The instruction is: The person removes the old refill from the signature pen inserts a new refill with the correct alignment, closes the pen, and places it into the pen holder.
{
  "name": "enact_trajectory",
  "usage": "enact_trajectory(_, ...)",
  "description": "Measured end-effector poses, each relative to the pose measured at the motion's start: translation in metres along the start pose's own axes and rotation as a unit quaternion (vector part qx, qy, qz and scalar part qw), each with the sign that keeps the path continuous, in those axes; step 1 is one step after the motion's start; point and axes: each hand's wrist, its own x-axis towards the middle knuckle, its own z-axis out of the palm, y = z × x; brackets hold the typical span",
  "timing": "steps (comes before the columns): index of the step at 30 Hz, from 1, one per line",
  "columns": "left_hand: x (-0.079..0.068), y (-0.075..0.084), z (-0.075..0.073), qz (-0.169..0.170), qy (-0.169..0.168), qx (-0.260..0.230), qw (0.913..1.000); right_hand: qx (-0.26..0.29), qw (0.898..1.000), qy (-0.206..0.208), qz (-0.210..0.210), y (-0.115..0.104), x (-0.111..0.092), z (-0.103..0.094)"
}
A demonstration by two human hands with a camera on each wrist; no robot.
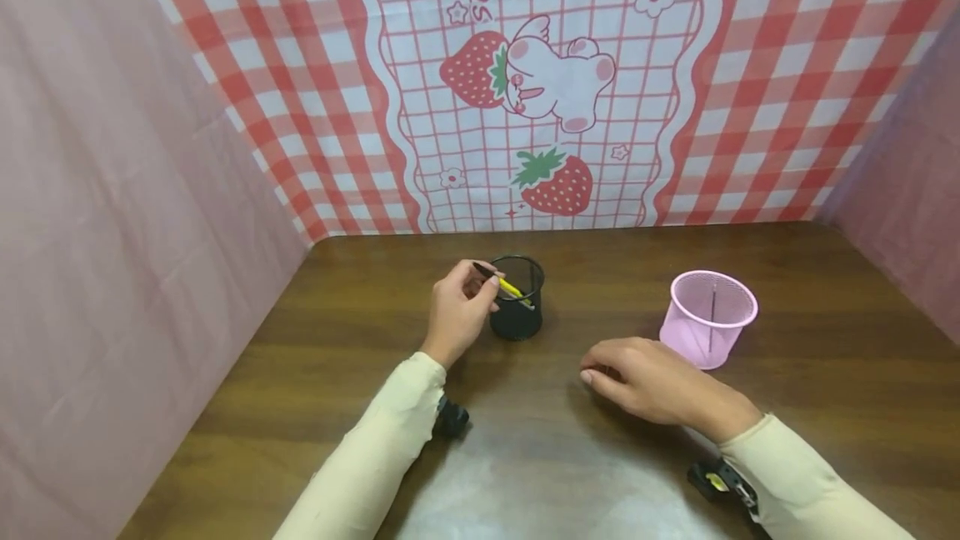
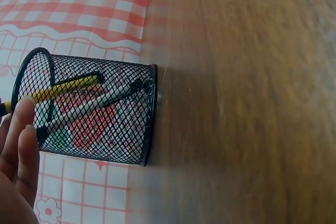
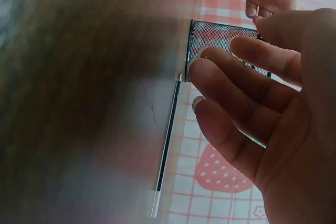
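Note:
My left hand (image 1: 461, 307) pinches a yellow pen (image 2: 65, 87) by its dark end, at the rim of a black mesh pen cup (image 1: 517, 323). The yellow part slants down inside the cup. Beside it in the cup leans a white pen (image 2: 86, 107) with dark ends, seen through the mesh in the left wrist view. My right hand (image 1: 660, 382) holds nothing; its fingers curl loosely low over the table, in front of a pink mesh cup (image 1: 693, 348). A thin clear stick with a dark core, like a pen refill (image 3: 168, 140), lies on the table near these fingers.
The brown wooden table (image 1: 600, 473) ends at a red-checked strawberry cloth (image 1: 562, 90) behind both cups. A pink curtain (image 1: 135, 232) hangs at the left, another (image 1: 907, 190) at the right. A dark upright line shows inside the pink cup.

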Motion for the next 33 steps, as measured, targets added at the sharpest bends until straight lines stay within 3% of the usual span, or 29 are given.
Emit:
enact_trajectory(9, -0.001, 0.002, 0.002, -0.005, 0.002, 0.042, 0.9991, 0.001, 1.000, -0.003, 0.004, 0.000, 0.000, 0.001)
enact_trajectory(20, -0.003, -0.003, 0.002, -0.002, -0.017, 0.032, 0.9994, 0.000, 1.000, -0.007, 0.007, -0.001, 0.000, 0.000)
enact_trajectory(26, 0.000, -0.030, 0.006, 0.004, -0.020, 0.008, 0.9998, 0.002, 1.000, -0.012, 0.011, -0.002, 0.001, 0.000)
enact_trajectory(33, 0.001, -0.035, 0.006, 0.018, -0.031, 0.007, 0.9993, 0.004, 1.000, -0.015, 0.018, -0.001, 0.000, 0.001)
